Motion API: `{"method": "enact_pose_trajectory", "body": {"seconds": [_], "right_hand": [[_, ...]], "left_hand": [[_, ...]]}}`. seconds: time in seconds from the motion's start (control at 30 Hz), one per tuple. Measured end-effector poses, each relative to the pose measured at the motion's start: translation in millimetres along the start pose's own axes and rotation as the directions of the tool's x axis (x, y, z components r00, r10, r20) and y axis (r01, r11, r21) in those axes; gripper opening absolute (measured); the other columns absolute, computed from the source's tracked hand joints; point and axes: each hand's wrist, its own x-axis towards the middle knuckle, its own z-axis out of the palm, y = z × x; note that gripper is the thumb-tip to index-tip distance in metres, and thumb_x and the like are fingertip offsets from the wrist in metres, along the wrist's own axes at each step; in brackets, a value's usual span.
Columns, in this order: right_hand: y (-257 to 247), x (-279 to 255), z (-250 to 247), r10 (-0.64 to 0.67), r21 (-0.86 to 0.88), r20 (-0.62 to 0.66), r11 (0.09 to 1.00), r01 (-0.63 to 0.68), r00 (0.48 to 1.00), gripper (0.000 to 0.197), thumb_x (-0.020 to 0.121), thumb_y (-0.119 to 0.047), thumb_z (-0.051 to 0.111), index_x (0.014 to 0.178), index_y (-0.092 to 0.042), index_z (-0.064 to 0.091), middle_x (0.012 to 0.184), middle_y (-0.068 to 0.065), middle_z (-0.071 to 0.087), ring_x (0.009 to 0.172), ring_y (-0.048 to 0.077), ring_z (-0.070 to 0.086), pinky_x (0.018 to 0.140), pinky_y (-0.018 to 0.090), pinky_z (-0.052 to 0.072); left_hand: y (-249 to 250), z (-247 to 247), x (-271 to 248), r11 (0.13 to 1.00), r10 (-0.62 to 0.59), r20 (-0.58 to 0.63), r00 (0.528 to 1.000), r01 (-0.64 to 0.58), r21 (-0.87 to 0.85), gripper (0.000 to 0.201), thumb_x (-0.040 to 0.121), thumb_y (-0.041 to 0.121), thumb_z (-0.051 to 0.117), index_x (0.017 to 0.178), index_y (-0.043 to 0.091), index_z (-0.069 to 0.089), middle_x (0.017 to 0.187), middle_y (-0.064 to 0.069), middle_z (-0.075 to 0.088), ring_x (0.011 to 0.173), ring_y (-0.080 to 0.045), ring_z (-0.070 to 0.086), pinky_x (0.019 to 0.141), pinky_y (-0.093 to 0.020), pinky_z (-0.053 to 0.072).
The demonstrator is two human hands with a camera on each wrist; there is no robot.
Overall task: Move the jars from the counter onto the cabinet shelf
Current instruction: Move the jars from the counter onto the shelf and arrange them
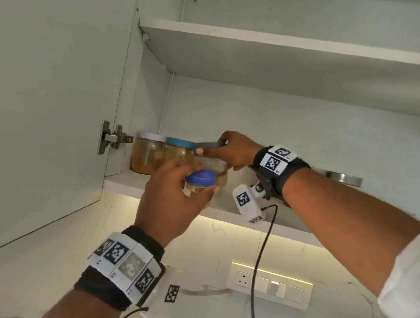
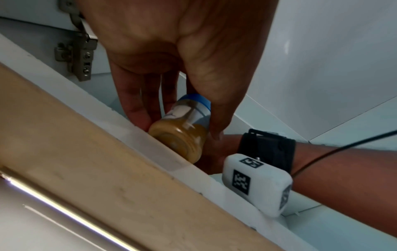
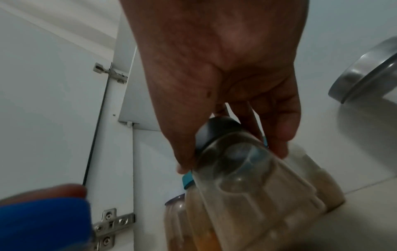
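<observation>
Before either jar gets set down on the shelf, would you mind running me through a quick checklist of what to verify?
1. Left hand grips the small blue-lidded jar firmly: ok, fingers wrap its sides.
2. Right hand holds the clear jar by its dark lid: ok.
3. Small jar clear of the shelf edge: not ok; in the left wrist view its base sits at the edge.
4. Free space on the cabinet shelf right of the two stored jars: ok.
5. Steel container out of the way: ok, far right.
6. Lids screwed tight: cannot tell.
</observation>
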Motion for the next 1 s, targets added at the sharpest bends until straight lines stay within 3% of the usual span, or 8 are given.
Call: {"method": "enact_pose_trajectory", "body": {"seconds": [0.13, 0.27, 0.33, 0.43, 0.53, 0.63, 0.77, 1.0], "right_hand": [[-2, 18, 1, 0.046, -0.043, 0.06, 0.998, -0.043, 0.997, 0.075, 0.083, -0.068, 0.08, 0.121, -0.004, 0.067, 0.111, 0.017, 0.074, 0.097, 0.033, 0.079, 0.087, 0.049, 0.067], [4, 23, 1, 0.012, -0.204, -0.027, 0.979, -0.017, 1.0, 0.062, 0.078, -0.068, 0.084, 0.107, -0.014, 0.073, 0.088, -0.001, 0.069, 0.081, 0.02, 0.068, 0.071, 0.033, 0.061], [5, 24, 1, 0.009, -0.185, -0.034, 0.983, -0.015, 0.999, 0.061, 0.075, -0.066, 0.088, 0.106, -0.015, 0.076, 0.082, -0.004, 0.068, 0.075, 0.017, 0.067, 0.074, 0.035, 0.064], [2, 21, -1, 0.006, -0.177, -0.004, 0.984, -0.007, 1.0, 0.057, 0.077, -0.062, 0.089, 0.11, -0.016, 0.076, 0.088, -0.002, 0.07, 0.076, 0.016, 0.07, 0.084, 0.039, 0.067], [-1, 11, -8, 0.001, -0.226, 0.043, 0.974, 0.009, 0.999, 0.054, 0.084, -0.061, 0.083, 0.117, -0.019, 0.074, 0.106, 0.0, 0.07, 0.091, 0.017, 0.068, 0.08, 0.035, 0.064], [-4, -14, -26, -0.051, -0.132, -0.053, 0.99, 0.043, 0.997, 0.05, 0.086, -0.06, 0.08, 0.115, -0.019, 0.073, 0.108, 0.002, 0.073, 0.088, 0.018, 0.069, 0.066, 0.029, 0.055], [-7, -74, -49, -0.115, 0.144, -0.009, 0.983, 0.115, 0.993, 0.039, 0.092, -0.052, 0.078, 0.12, -0.025, 0.073, 0.109, -0.002, 0.079, 0.099, 0.014, 0.077, 0.084, 0.038, 0.065], [4, -158, -46, -0.156, 0.221, -0.017, 0.963, 0.156, 0.988, 0.045, 0.079, -0.057, 0.088, 0.116, -0.038, 0.071, 0.108, -0.011, 0.078, 0.089, 0.008, 0.076, 0.085, 0.032, 0.065]], "left_hand": [[-3, -1, 1, 1.0, -0.003, 0.0, 1.0, 0.003, -0.012, 0.049, 0.078, 0.051, 0.083, 0.12, 0.027, 0.073, 0.115, 0.013, 0.063, 0.102, -0.008, 0.063, 0.086, -0.038, 0.06], [-6, 0, 1, 1.0, -0.005, 0.015, 1.0, 0.005, -0.015, 0.052, 0.078, 0.056, 0.08, 0.121, 0.029, 0.072, 0.116, 0.013, 0.063, 0.102, -0.009, 0.063, 0.087, -0.039, 0.06], [-7, 0, 1, 1.0, -0.004, 0.016, 1.0, 0.005, -0.013, 0.055, 0.076, 0.06, 0.077, 0.122, 0.029, 0.072, 0.116, 0.012, 0.064, 0.101, -0.009, 0.063, 0.087, -0.039, 0.06], [-6, 0, 3, 1.0, -0.004, 0.023, 1.0, 0.004, 0.002, 0.056, 0.077, 0.061, 0.075, 0.121, 0.028, 0.072, 0.115, 0.011, 0.064, 0.1, -0.009, 0.062, 0.087, -0.037, 0.059], [-4, -1, 4, 1.0, -0.012, 0.035, 0.999, 0.012, -0.001, 0.053, 0.078, 0.058, 0.077, 0.12, 0.026, 0.073, 0.113, 0.01, 0.065, 0.099, -0.009, 0.062, 0.087, -0.036, 0.059], [1, -3, 4, 1.0, -0.02, 0.042, 0.999, 0.02, 0.004, 0.06, 0.078, 0.055, 0.08, 0.128, 0.025, 0.067, 0.115, 0.015, 0.064, 0.098, -0.007, 0.062, 0.089, -0.034, 0.059], [15, -2, 2, 0.995, -0.051, 0.041, 0.998, 0.055, -0.083, 0.098, 0.07, 0.042, 0.091, 0.152, 0.028, 0.04, 0.107, 0.032, 0.055, 0.099, 0.0, 0.063, 0.083, -0.017, 0.055], [61, 25, 1, 0.966, -0.005, 0.016, 1.0, 0.009, -0.26, 0.102, 0.067, 0.035, 0.095, 0.148, 0.031, 0.034, 0.11, 0.009, 0.065, 0.097, -0.006, 0.069, 0.084, -0.026, 0.061]]}}
